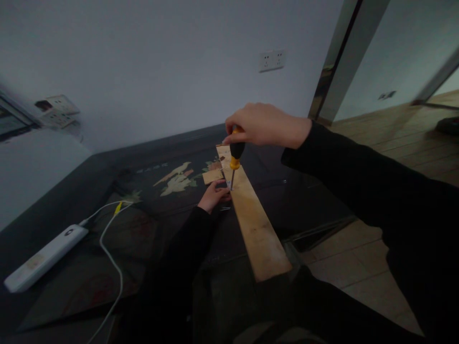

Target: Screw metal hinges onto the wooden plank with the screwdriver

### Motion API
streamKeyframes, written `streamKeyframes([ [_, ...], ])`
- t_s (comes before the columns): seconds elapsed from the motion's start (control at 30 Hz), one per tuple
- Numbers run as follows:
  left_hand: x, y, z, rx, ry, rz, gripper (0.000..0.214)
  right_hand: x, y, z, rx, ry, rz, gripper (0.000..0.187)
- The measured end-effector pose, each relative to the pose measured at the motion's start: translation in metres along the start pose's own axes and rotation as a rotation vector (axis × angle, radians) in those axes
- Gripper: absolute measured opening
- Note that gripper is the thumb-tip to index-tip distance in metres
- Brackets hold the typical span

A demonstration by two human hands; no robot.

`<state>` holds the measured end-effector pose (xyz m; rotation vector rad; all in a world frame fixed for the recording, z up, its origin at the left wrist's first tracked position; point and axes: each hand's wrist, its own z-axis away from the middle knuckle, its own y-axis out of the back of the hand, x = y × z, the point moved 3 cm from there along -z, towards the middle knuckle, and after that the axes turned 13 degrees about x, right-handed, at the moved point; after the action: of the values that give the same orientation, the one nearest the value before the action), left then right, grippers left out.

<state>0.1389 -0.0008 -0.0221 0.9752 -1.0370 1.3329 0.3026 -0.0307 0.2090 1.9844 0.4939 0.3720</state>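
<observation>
My right hand (254,125) is wrapped around the handle of a black-and-yellow screwdriver (235,160), which points down. Its metal shaft meets the left edge of a long wooden board (256,224), beside a small shiny metal piece (229,184). My left hand (215,196) is closed at that same edge, right by the screwdriver's tip; what its fingers grip is partly hidden and too small to tell. Just beyond these fingers lies a small wooden block (212,176), close against the board.
The dark table (143,165) bears a bird-and-flower pattern. On the left lie a white power strip (46,258) and a white cable (114,260) with a yellow tag. A wall with sockets (271,60) stands behind; tiled floor (366,253) shows on the right.
</observation>
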Motion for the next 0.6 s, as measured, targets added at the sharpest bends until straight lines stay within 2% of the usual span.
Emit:
streamKeyframes([
  [0.1,-0.002,0.001,-0.001,-0.007,-0.001,0.000,0.045,0.005,0.002,-0.003,-0.076,0.154,-0.097,0.040],
  [0.2,-0.002,0.002,-0.002,-0.004,-0.001,0.000,0.049,0.006,0.005,-0.003,-0.090,0.212,-0.121,0.034],
  [0.37,-0.001,0.001,-0.002,0.000,0.001,-0.002,0.047,-0.004,0.003,0.000,-0.065,0.132,0.002,0.033],
  [0.53,0.001,0.000,0.000,-0.006,0.000,0.000,0.044,-0.006,-0.002,0.002,0.053,-0.029,0.120,0.048],
  [0.6,0.000,0.000,0.000,-0.008,0.003,0.005,0.046,-0.003,-0.002,0.002,0.048,-0.043,0.093,0.050],
])
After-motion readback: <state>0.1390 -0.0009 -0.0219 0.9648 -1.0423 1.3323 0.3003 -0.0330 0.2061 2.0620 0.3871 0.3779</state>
